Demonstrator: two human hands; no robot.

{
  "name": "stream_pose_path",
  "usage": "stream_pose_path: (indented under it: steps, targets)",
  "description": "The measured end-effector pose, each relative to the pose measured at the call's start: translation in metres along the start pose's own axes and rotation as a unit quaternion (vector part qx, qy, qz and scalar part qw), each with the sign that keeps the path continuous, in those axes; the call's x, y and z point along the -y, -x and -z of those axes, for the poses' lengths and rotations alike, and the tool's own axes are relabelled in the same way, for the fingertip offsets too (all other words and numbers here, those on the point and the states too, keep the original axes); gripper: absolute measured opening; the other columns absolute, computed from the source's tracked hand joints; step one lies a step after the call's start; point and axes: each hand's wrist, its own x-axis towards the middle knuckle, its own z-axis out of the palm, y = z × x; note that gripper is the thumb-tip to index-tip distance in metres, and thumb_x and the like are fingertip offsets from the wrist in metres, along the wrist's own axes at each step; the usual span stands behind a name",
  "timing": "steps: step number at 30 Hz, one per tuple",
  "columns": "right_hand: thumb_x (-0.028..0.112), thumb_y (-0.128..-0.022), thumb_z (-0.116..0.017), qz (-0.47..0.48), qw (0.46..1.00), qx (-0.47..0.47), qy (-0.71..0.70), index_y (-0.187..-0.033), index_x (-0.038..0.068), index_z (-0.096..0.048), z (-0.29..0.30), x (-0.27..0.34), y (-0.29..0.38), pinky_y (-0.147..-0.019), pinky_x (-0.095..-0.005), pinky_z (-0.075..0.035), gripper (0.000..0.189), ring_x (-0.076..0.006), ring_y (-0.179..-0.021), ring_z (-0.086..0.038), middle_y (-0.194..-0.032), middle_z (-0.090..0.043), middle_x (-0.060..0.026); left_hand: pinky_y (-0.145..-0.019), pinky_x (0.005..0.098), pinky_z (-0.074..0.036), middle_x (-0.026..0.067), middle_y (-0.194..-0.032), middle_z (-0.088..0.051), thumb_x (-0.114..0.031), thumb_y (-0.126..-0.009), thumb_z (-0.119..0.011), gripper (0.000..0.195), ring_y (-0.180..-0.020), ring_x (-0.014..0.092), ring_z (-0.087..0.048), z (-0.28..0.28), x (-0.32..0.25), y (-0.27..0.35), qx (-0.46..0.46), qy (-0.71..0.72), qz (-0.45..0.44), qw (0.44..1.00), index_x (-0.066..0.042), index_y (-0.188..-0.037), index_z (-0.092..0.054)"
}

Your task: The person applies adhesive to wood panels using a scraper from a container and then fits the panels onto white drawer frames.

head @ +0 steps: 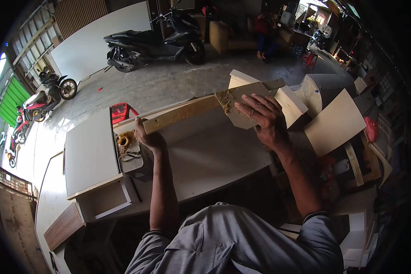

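My left hand (150, 137) grips the near left end of a long thin wooden strip (183, 114), which slants up and away to the right. A yellowish-brown coating covers its visible face. My right hand (270, 118) holds a flat grey piece of board (245, 111) with cut corners against the strip, fingers spread over its face. Clumps of yellow-brown glue cling to the board's left edge. Both pieces are above a pale worktop (205, 161). Just left of my left wrist stands a metal can (132, 162) with a glue-crusted round opening (123, 140).
A white cabinet unit (92, 150) stands on the left, with a wood-grain panel (64, 226) below it. Pale boards (335, 123) are stacked at right. A red plastic stool (122, 113) is behind the worktop. Farther back are a parked scooter (154, 44) and a seated person (265, 34).
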Motion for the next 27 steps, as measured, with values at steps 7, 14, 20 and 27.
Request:
stream_pose_path:
  steps: [7,14,20,27]
  targets:
    - [-0.011,-0.069,-0.057,0.009,0.999,0.038,-0.021,-0.131,0.02,-0.067,0.016,0.002,0.005,-0.105,-0.0431,-0.043,0.07,-0.0286,-0.121,-0.059,-0.133,-0.064,-0.0075,-0.067,0.0455,-0.048,0.0147,-0.078,-0.068,-0.011,-0.098,-0.053,0.018,-0.073,0.035,-0.065,-0.004,0.014,0.008,-0.003,-0.047,0.036,0.998,0.003,-0.102,-0.063]
    - [-0.014,-0.069,-0.059,-0.014,0.999,0.035,-0.014,-0.13,0.02,-0.068,0.035,-0.003,0.007,-0.103,-0.0416,-0.044,0.07,-0.0262,-0.12,-0.061,-0.129,-0.067,-0.0074,-0.073,0.0455,-0.05,0.0187,-0.088,-0.07,-0.013,-0.097,-0.053,0.026,-0.08,0.038,-0.065,-0.005,0.027,0.007,0.025,-0.104,0.032,0.994,0.005,-0.113,-0.064]
    - [-0.011,-0.071,-0.061,0.004,0.999,0.027,-0.035,-0.129,0.019,-0.068,0.018,-0.001,-0.009,-0.103,-0.0424,-0.045,0.066,-0.0273,-0.121,-0.061,-0.128,-0.067,-0.0082,-0.076,0.0465,-0.051,0.0186,-0.088,-0.07,-0.013,-0.096,-0.054,0.027,-0.082,0.037,-0.067,-0.007,0.01,0.008,0.035,0.015,0.132,0.991,0.007,-0.111,-0.064]
    - [-0.009,-0.071,-0.061,0.027,0.997,0.069,-0.031,-0.128,0.021,-0.069,0.038,0.003,-0.002,-0.103,-0.0432,-0.045,0.065,-0.0266,-0.119,-0.063,-0.126,-0.068,-0.007,-0.077,0.0455,-0.05,0.0149,-0.089,-0.071,-0.014,-0.095,-0.055,0.027,-0.083,0.033,-0.067,-0.011,0.033,0.01,0.021,0.02,0.102,0.994,0.004,-0.113,-0.064]
